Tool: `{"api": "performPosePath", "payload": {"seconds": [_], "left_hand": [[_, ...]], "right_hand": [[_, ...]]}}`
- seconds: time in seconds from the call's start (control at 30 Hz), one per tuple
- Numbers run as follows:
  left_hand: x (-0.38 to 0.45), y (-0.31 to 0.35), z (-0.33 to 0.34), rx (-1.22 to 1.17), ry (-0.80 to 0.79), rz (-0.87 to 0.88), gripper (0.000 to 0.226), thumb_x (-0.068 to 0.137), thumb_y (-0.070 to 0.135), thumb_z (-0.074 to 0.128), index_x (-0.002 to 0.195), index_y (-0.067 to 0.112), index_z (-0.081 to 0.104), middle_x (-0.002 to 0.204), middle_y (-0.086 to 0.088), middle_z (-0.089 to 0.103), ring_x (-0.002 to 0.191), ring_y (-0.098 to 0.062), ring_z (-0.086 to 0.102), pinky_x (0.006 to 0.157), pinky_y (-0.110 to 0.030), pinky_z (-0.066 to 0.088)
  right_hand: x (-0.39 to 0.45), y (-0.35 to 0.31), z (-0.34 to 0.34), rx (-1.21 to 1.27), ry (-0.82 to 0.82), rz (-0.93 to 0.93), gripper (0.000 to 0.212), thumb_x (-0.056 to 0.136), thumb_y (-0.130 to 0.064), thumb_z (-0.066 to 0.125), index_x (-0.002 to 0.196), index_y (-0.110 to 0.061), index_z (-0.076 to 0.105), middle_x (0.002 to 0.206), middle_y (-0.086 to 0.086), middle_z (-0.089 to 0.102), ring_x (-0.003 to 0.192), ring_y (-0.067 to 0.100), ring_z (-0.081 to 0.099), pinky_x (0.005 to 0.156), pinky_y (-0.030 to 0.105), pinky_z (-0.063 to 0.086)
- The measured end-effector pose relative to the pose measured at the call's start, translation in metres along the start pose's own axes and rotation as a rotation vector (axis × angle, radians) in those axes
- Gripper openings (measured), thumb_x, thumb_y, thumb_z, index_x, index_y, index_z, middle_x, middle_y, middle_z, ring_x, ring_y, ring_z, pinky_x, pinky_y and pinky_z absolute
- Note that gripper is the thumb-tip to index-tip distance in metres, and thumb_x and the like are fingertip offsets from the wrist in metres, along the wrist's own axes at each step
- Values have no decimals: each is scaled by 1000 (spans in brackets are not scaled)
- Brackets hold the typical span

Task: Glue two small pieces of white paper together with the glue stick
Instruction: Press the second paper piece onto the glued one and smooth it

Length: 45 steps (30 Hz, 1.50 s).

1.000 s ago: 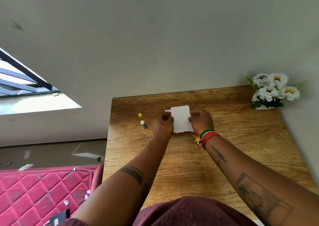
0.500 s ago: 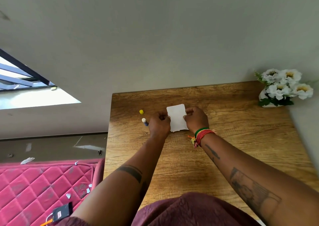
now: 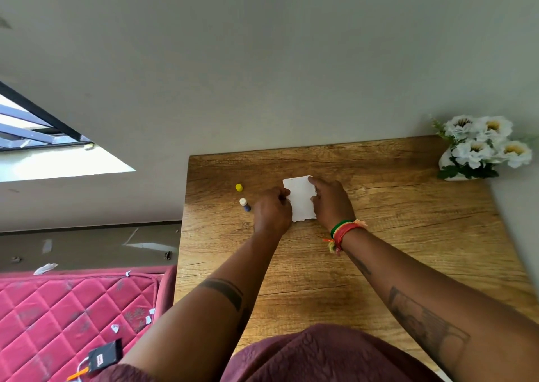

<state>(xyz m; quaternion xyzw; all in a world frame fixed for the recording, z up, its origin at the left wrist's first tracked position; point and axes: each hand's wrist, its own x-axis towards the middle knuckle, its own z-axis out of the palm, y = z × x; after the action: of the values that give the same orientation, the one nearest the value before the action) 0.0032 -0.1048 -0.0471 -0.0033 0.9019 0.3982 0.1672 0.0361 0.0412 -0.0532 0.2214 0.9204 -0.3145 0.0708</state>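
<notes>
Both hands are on the small white paper sheet (image 3: pixel 300 199) mid wooden worktop (image 3: pixel 408 236), left hand (image 3: pixel 272 211) clamped on its left edge, right hand (image 3: pixel 332 203) pressing fingers on its right edge, uncapped blue glue stick (image 3: pixel 245 204) and yellow cap (image 3: pixel 239 187) just left.

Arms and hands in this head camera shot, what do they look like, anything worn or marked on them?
Both arms are bare, with no sleeves over the forearms. The left hand wears nothing; a dark band tattoo crosses that forearm. The right hand has red, yellow and green string bracelets at the wrist, a small dark tattoo below them and a large framed tattoo further up.
</notes>
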Motion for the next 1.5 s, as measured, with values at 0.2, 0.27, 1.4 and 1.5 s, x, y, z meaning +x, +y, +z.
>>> {"api": "performPosePath", "payload": {"seconds": [0.2, 0.27, 1.4, 1.5], "left_hand": [[4, 0, -1, 540, -194, 253, 61, 100, 30, 61, 155, 18, 38, 146, -13, 39, 127, -35, 47, 98, -47, 50], [8, 4, -2, 680, -228, 269, 66, 99, 35, 61, 156, 18, 31, 146, -15, 37, 125, -38, 47, 94, -50, 52], [-4, 15, 6, 931, -362, 88, 91, 103, 27, 52, 155, 45, -20, 116, -14, 66, 86, -26, 61, 60, -40, 41], [-4, 20, 5, 932, -372, 69, 95, 101, 24, 56, 156, 45, -18, 117, -14, 65, 89, -27, 62, 63, -40, 43]], "right_hand": [[15, 3, -1, -268, -176, -157, 65, 98, -5, 51, 157, -29, 34, 155, 17, 41, 140, 34, 43, 112, 41, 41], [22, 2, -2, -358, -260, -165, 68, 99, -11, 52, 159, -28, 26, 158, 18, 36, 139, 35, 43, 110, 42, 43], [30, -12, -7, -507, -451, -118, 94, 94, -39, 65, 162, -26, 2, 150, 19, 48, 126, 38, 56, 100, 43, 49], [32, -10, -6, -507, -452, -120, 94, 94, -39, 65, 162, -26, 1, 149, 20, 49, 125, 38, 57, 100, 43, 50]]}}
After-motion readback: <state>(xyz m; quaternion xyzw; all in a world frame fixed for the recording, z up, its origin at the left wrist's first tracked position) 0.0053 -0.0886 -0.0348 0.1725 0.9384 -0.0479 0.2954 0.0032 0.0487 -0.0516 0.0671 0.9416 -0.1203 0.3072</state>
